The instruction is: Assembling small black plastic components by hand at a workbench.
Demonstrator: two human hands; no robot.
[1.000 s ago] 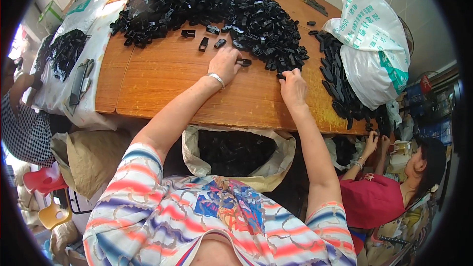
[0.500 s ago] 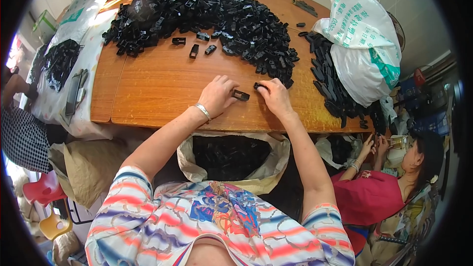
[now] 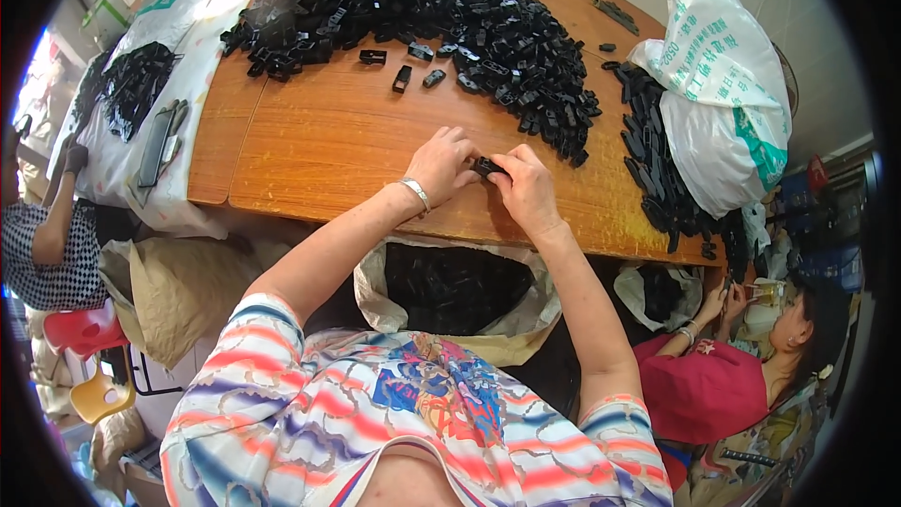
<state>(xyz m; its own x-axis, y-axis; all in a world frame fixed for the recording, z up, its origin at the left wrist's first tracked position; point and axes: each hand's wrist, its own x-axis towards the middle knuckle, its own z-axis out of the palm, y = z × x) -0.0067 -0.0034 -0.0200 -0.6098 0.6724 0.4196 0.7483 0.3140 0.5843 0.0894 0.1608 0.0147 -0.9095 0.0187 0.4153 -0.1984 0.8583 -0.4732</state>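
Over the near part of the wooden table (image 3: 319, 150), my left hand (image 3: 444, 165) and my right hand (image 3: 527, 186) meet at a small black plastic piece (image 3: 486, 167). The fingers of both hands are closed on it. Whether a second, smaller piece sits in the right fingers is hidden. Beyond the hands, a large curved heap of similar black plastic pieces (image 3: 422, 5) covers the far side of the table. Several loose pieces lie before the heap, among them an upright-lying black piece (image 3: 402, 80).
An open sack (image 3: 374, 289) of black parts stands below the table edge. Long black strips (image 3: 648, 160) lie beside a white plastic bag (image 3: 727, 131) at right. A co-worker in a red top (image 3: 699, 394) sits at right; another person's arm (image 3: 58, 211) shows at left.
Half a second ago my hands were apart, each with a black piece. Now they have come together, joining the pieces at the fingertips. The whole view has shifted slightly.
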